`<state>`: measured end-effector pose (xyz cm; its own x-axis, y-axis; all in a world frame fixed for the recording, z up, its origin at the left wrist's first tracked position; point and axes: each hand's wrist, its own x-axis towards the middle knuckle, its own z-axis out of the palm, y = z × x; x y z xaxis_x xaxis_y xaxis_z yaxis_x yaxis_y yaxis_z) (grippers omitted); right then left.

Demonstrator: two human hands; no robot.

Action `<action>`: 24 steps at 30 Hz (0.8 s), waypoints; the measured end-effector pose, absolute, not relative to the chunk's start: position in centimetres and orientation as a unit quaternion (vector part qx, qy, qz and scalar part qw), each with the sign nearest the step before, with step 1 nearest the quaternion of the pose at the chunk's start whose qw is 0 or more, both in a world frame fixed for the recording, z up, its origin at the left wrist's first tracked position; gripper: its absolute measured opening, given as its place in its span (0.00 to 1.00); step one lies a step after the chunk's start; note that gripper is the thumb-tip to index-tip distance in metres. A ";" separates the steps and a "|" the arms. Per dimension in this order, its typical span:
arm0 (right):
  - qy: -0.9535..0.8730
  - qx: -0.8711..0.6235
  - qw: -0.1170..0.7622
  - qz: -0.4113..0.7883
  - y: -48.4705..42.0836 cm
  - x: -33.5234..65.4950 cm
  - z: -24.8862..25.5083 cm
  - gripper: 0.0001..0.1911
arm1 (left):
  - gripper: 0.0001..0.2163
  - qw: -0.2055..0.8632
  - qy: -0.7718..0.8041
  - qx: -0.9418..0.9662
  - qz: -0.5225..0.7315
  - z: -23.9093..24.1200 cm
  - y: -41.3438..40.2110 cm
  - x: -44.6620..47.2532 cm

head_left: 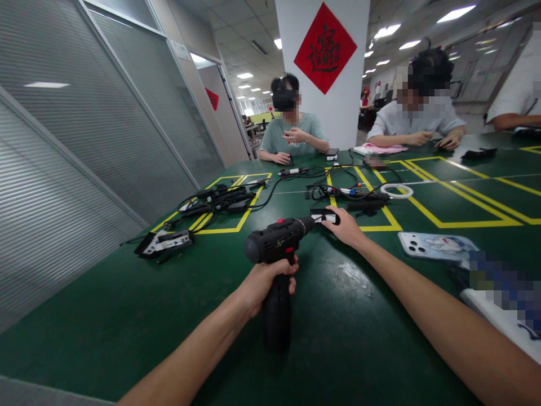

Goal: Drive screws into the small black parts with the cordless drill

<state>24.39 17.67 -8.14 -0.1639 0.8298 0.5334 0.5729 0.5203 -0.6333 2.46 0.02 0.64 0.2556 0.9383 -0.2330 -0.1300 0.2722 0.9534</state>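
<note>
My left hand [270, 275] is wrapped around the grip of the black drill [274, 241], fingers curled under the red trigger [289, 250]. The drill's chuck [303, 226] points forward and right, away from that hand and toward my right one. My right hand [345, 226] is nearly closed, thumb and fingers pinching the right end of a small black-and-white piece [323, 216]. The drill's nose meets this piece just left of my right fingers; whether the tip actually touches it, I can't tell. Beyond my right hand lie tangled cables [344, 193] and a white ring [397, 192]; to its right, a phone [437, 246] rests on the green table [127, 321]. Left of my left hand, and farther out, sit a black-and-white part [169, 242] and another heap of cables [224, 198]. Well past both hands, a person in a green shirt [306, 127] sits across the table.
</note>
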 end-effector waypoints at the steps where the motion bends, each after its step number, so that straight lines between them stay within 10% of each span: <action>1: -0.749 -0.469 0.446 0.145 17.7 24.4 -8.1 0.25 | 0.08 0.655 0.454 0.444 0.408 0.6 0.0 2.5; 24: -0.750 -0.463 0.450 0.145 17.5 24.4 -8.0 0.25 | 0.08 0.660 0.449 0.444 0.406 0.8 -0.1 2.6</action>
<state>24.39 17.48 -8.04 -0.1654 0.8245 0.5411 0.5639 0.5292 -0.6340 2.57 -0.07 0.76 0.2664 0.9355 -0.2322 -0.1381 0.2755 0.9513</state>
